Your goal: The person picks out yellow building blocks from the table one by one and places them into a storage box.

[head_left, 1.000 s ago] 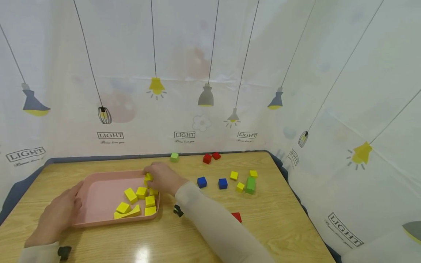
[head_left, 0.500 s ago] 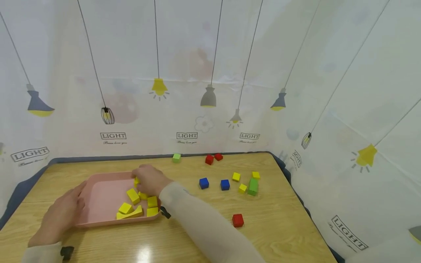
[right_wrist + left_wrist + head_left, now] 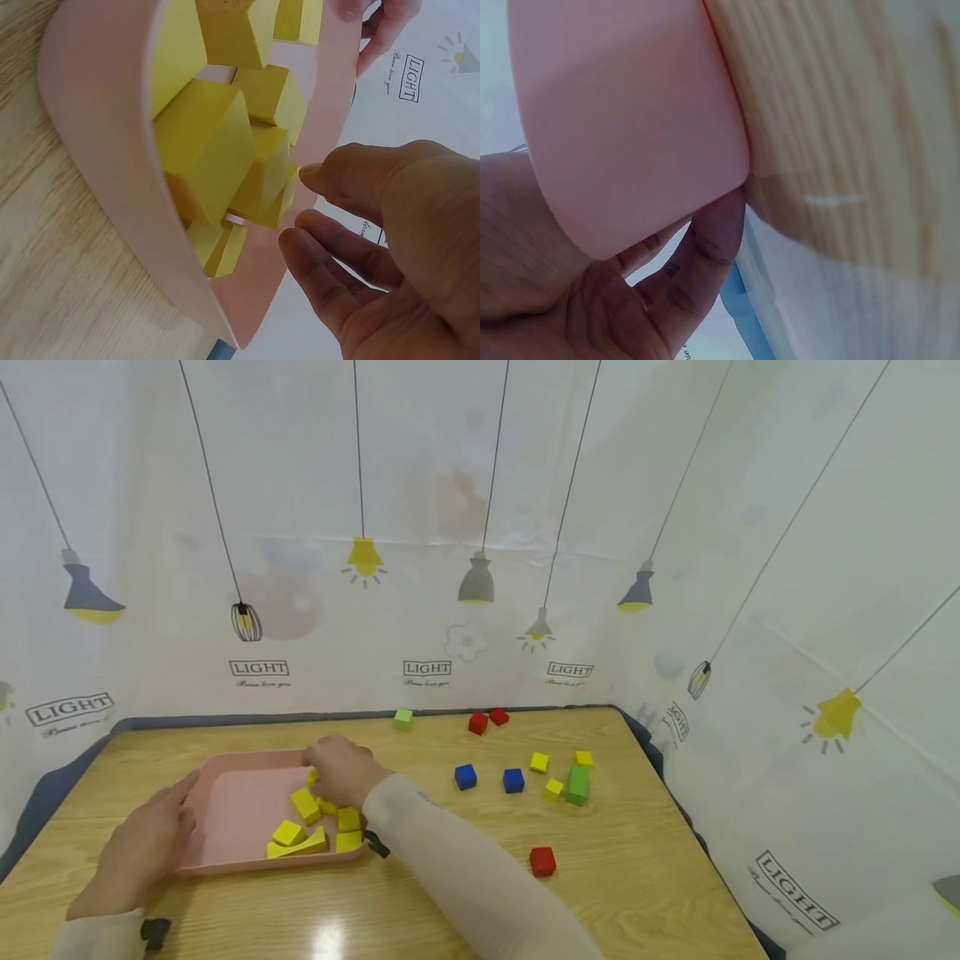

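A pink tray (image 3: 240, 802) lies on the left of the table, with several yellow blocks (image 3: 306, 806) grouped towards its right end. My left hand (image 3: 146, 835) grips the tray's left side; in the left wrist view its fingers (image 3: 716, 232) bend round the tray's edge. Over the tray's far right part, my right hand (image 3: 345, 770) reaches down beside the blocks. The right wrist view shows that thumb and the fingers (image 3: 304, 251) apart, with no block between them. The thumb tip is right by a small yellow block (image 3: 291, 191). An arched yellow block (image 3: 298, 846) lies along the tray's near wall.
On the table to the right are blue blocks (image 3: 466, 777), small yellow cubes (image 3: 539, 762) and a green block (image 3: 577, 785). One red cube (image 3: 542, 862) sits near my right forearm. A light green cube (image 3: 403, 719) and red blocks (image 3: 478, 723) stand along the back edge.
My right hand has moved left and inward over the tray, then stayed nearly still. The red cube by the forearm has come fully into sight. My left hand keeps its place on the tray.
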Available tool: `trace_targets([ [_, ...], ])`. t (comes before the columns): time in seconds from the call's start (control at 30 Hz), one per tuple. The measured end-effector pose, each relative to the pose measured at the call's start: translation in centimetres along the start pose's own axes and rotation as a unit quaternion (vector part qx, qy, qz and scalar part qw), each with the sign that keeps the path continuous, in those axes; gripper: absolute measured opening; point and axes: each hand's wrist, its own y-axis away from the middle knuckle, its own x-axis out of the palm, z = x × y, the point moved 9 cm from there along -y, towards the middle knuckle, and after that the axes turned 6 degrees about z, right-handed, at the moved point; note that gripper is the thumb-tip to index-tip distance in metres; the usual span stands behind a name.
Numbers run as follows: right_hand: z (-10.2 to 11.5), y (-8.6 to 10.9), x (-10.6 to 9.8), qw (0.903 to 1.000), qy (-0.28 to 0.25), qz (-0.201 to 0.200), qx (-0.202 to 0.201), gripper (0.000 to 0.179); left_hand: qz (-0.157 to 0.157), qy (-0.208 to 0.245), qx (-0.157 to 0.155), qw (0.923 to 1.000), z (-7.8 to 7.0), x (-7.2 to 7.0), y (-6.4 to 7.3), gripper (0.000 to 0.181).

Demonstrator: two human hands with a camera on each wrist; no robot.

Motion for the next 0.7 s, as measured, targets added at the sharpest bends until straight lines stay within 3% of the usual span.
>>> trace_targets([
  [0.23, -0.5, 0.6, -0.2, 1.0000, -0.006, 0.000, -0.008, 0.041, 0.013, 0.006, -0.016, 0.9998, -0.3, -0.1, 0.2, 0.067],
  [0.7, -2.3, 1.7, -0.5, 0.9998, -0.006, -0.018, -0.006, 0.038, 0.009, 0.010, -0.011, 0.9998, -0.7, -0.3, 0.4, 0.065],
])
